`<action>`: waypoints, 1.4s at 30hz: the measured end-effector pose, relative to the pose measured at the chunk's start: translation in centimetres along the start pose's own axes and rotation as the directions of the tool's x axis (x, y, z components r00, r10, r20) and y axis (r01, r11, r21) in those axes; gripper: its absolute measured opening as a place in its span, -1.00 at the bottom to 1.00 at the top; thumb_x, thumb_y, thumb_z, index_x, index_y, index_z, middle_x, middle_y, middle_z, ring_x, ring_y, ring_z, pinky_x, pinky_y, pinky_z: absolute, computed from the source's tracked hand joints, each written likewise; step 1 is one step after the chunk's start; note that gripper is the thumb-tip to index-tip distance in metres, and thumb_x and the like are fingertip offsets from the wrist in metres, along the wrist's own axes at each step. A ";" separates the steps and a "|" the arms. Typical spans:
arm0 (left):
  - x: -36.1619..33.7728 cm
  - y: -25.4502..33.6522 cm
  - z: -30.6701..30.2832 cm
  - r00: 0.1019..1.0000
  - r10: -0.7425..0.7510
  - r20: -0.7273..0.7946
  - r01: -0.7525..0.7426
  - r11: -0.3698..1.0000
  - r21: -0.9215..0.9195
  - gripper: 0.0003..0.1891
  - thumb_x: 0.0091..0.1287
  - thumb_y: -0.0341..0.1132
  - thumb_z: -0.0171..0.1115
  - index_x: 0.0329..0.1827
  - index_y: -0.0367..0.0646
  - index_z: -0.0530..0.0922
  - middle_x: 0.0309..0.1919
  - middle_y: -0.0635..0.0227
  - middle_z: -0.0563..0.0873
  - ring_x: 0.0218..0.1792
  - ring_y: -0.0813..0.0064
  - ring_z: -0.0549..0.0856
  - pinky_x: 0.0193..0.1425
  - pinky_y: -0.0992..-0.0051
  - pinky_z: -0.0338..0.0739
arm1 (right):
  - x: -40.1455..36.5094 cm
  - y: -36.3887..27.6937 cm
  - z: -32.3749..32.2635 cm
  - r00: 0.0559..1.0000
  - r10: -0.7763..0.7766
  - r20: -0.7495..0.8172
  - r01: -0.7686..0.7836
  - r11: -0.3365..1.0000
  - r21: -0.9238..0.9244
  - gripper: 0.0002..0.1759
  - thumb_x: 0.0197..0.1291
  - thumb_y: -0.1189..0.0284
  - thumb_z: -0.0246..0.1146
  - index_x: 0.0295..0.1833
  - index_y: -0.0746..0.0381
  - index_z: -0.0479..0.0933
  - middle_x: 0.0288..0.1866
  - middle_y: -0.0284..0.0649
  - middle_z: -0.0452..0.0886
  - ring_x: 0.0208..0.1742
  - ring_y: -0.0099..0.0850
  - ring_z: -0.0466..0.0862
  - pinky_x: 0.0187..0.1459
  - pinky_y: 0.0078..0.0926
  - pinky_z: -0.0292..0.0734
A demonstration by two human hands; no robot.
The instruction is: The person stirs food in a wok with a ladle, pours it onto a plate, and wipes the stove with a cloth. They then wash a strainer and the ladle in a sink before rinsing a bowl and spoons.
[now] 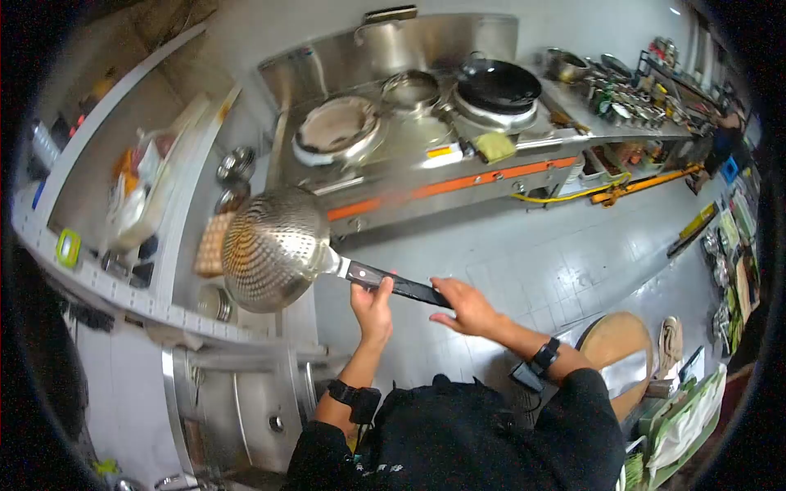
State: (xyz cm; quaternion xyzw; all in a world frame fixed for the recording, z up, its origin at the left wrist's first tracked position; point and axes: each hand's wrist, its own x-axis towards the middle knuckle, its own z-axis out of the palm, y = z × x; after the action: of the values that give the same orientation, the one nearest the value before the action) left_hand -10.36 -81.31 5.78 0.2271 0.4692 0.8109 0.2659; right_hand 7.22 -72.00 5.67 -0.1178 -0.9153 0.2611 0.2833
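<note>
A large round metal strainer (277,250), perforated all over its bowl, is held up in front of me, its bowl to the left and its long dark handle (401,285) slanting down to the right. My left hand (373,307) grips the handle close to the bowl, thumb on top. Farther along, near the handle's end, my right hand (467,305) is closed around it, with the thumb below. The strainer's bowl hangs in front of a tray of eggs (212,245) and partly hides it.
Ahead stands a stove (426,176) with a black wok (498,84) and a folded green cloth (494,147). A steel sink (246,421) is at lower left, shelving (131,307) at left, a round board (610,344) at right. Another person (725,139) stands far right.
</note>
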 end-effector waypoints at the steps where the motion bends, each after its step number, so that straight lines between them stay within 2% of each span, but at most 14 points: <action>1: 0.9 -1.4 0.9 1.000 -0.021 0.014 0.021 1.000 0.010 -0.73 0.19 -0.62 0.15 -0.09 -0.26 0.33 -0.20 0.31 0.53 -0.15 0.48 0.59 0.01 0.52 0.46 | 0.2 -0.3 -0.5 0.999 0.041 -0.006 -0.041 0.998 -0.050 -0.29 -0.06 0.33 0.35 0.21 0.31 0.24 -0.03 0.03 0.45 -0.08 -0.06 0.52 -0.12 -0.23 0.48; 9: 9.9 -10.0 6.5 0.974 -0.125 0.189 0.068 0.957 0.283 -0.83 0.18 -0.55 0.23 -0.27 -0.21 0.40 -0.40 0.41 0.56 -0.38 0.61 0.55 -0.25 0.58 0.47 | 2.0 4.9 1.5 0.917 0.326 -0.229 -0.341 0.940 -0.026 -0.62 0.02 0.64 0.10 0.02 0.35 0.31 -0.27 -0.02 0.43 -0.31 -0.14 0.51 -0.29 -0.24 0.51; 12: 15.7 -10.8 9.2 0.887 -0.185 0.423 -0.025 0.896 0.443 -0.77 0.20 -0.40 0.27 -0.15 -0.29 0.48 -0.21 0.30 0.63 -0.27 0.51 0.62 -0.20 0.55 0.50 | 5.6 7.7 0.8 0.681 0.729 -0.065 -0.607 0.613 0.506 -0.72 0.08 0.59 0.14 -0.05 0.34 0.35 -0.26 -0.12 0.44 -0.31 -0.33 0.55 -0.28 -0.33 0.60; 15: 22.2 -12.3 11.2 0.818 -0.241 0.523 -0.013 0.900 0.435 -0.63 0.22 -0.33 0.26 0.06 -0.29 0.48 -0.08 0.27 0.64 -0.11 0.45 0.64 -0.09 0.53 0.51 | 11.0 13.6 0.0 0.568 0.814 0.119 -0.386 0.135 0.913 -0.73 0.12 0.56 0.18 -0.04 0.30 0.38 -0.36 -0.30 0.44 -0.38 -0.50 0.53 -0.30 -0.40 0.61; 17: 26.5 -13.9 12.1 0.787 -0.262 0.559 0.113 0.951 0.287 -0.62 0.21 -0.37 0.25 0.08 -0.27 0.48 -0.08 0.25 0.63 -0.10 0.45 0.63 -0.07 0.53 0.51 | 16.4 15.3 -1.3 0.531 0.826 0.191 -0.310 -0.021 0.951 -0.76 0.11 0.58 0.18 -0.08 0.28 0.40 -0.37 -0.30 0.47 -0.42 -0.48 0.54 -0.24 -0.36 0.63; 19: 29.5 -15.1 10.8 0.794 -0.212 0.570 0.050 0.957 0.287 -0.67 0.18 -0.43 0.24 0.01 -0.28 0.50 -0.08 0.23 0.63 -0.10 0.47 0.63 -0.06 0.51 0.51 | 20.6 19.4 -1.3 0.542 0.796 0.268 -0.232 -0.164 0.959 -0.78 0.10 0.57 0.19 -0.11 0.28 0.40 -0.39 -0.29 0.48 -0.43 -0.48 0.55 -0.24 -0.36 0.63; 22: 31.7 -17.7 5.4 0.790 -0.088 0.607 -0.225 0.880 0.419 -0.75 0.13 -0.48 0.24 -0.12 -0.29 0.52 -0.20 0.22 0.65 -0.20 0.47 0.65 -0.13 0.50 0.53 | 23.8 26.2 0.0 0.466 0.865 0.186 -0.313 -0.036 0.949 -0.79 0.07 0.59 0.21 -0.15 0.29 0.40 -0.39 -0.29 0.49 -0.42 -0.47 0.56 -0.23 -0.36 0.64; 26: 31.6 -25.7 -4.3 0.753 -0.383 0.536 0.094 0.868 0.488 -0.89 0.11 -0.47 0.22 -0.29 -0.21 0.58 -0.50 0.27 0.66 -0.41 0.40 0.67 -0.30 0.47 0.52 | 24.3 29.9 -0.2 0.429 0.874 0.229 -0.310 -0.095 0.946 -0.79 0.07 0.55 0.19 -0.16 0.36 0.40 -0.44 -0.23 0.51 -0.51 -0.42 0.56 -0.31 -0.39 0.62; 31: 31.9 -31.3 -11.3 0.619 -0.598 0.508 -0.144 0.550 0.823 -0.84 0.05 -0.33 0.25 -0.29 -0.12 0.61 -0.48 0.22 0.68 -0.42 0.33 0.68 -0.28 0.43 0.54 | 22.4 33.3 1.0 0.528 0.745 0.408 -0.382 -0.221 0.897 -0.74 0.21 0.27 0.14 -0.17 0.26 0.42 -0.40 -0.24 0.55 -0.34 -0.42 0.59 -0.21 -0.32 0.57; 35: 32.2 -34.9 -15.0 0.516 -0.737 0.437 -0.377 0.262 0.888 -0.79 -0.02 -0.27 0.26 -0.31 -0.09 0.64 -0.44 0.20 0.69 -0.35 0.27 0.68 -0.19 0.35 0.54 | 19.1 31.8 0.0 0.457 0.796 0.396 -0.559 -0.088 0.824 -0.38 0.27 -0.07 -0.04 0.20 0.20 0.35 -0.10 -0.16 0.58 -0.12 -0.42 0.58 -0.10 -0.34 0.52; 37: 32.8 -42.2 -21.5 0.442 -0.874 0.202 -0.003 0.224 0.975 -0.78 -0.04 -0.25 0.24 -0.33 -0.08 0.66 -0.44 0.21 0.70 -0.29 0.24 0.68 -0.13 0.32 0.53 | 14.9 33.1 0.8 0.336 0.910 0.241 -0.649 0.038 0.760 -0.30 0.23 -0.11 -0.03 0.23 0.25 0.35 0.00 -0.11 0.56 -0.09 -0.37 0.60 -0.15 -0.29 0.54; 39: 32.0 -37.1 -16.9 0.532 -0.800 0.277 -0.425 0.030 0.905 -0.78 -0.06 -0.24 0.24 -0.35 -0.10 0.66 -0.42 0.21 0.70 -0.27 0.22 0.68 -0.11 0.30 0.53 | 9.4 33.3 0.4 0.328 0.944 0.045 -0.865 0.281 0.416 -0.40 0.19 0.07 0.11 0.17 0.32 0.37 -0.03 -0.02 0.57 -0.15 -0.27 0.64 -0.16 -0.33 0.54; 40: 32.2 -36.3 -15.7 0.403 -0.857 0.322 -0.626 -0.001 0.780 -0.75 -0.06 -0.21 0.27 -0.33 -0.12 0.65 -0.41 0.20 0.70 -0.26 0.20 0.67 -0.11 0.30 0.54 | 5.2 34.0 1.4 0.458 0.855 -0.244 -0.872 0.486 0.065 -0.55 0.08 0.21 0.18 0.02 0.27 0.50 -0.20 -0.08 0.64 -0.25 -0.26 0.64 -0.18 -0.39 0.52; 42: 32.9 -35.5 -14.6 0.194 -0.909 0.369 -0.822 0.055 0.567 -0.71 -0.06 -0.18 0.28 -0.31 -0.14 0.65 -0.39 0.19 0.70 -0.27 0.19 0.67 -0.11 0.30 0.54 | 1.1 30.6 -2.5 0.291 0.925 -0.244 -0.943 0.321 0.089 -0.68 0.07 0.24 0.18 -0.16 0.23 0.57 -0.31 -0.10 0.64 -0.32 -0.20 0.64 -0.24 -0.33 0.52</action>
State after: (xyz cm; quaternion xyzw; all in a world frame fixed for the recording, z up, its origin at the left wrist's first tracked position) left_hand -36.48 -54.66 -28.30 0.7472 0.5691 -0.1907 0.2853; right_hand 9.83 -45.02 -8.72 -0.6701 -0.6399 0.3266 0.1866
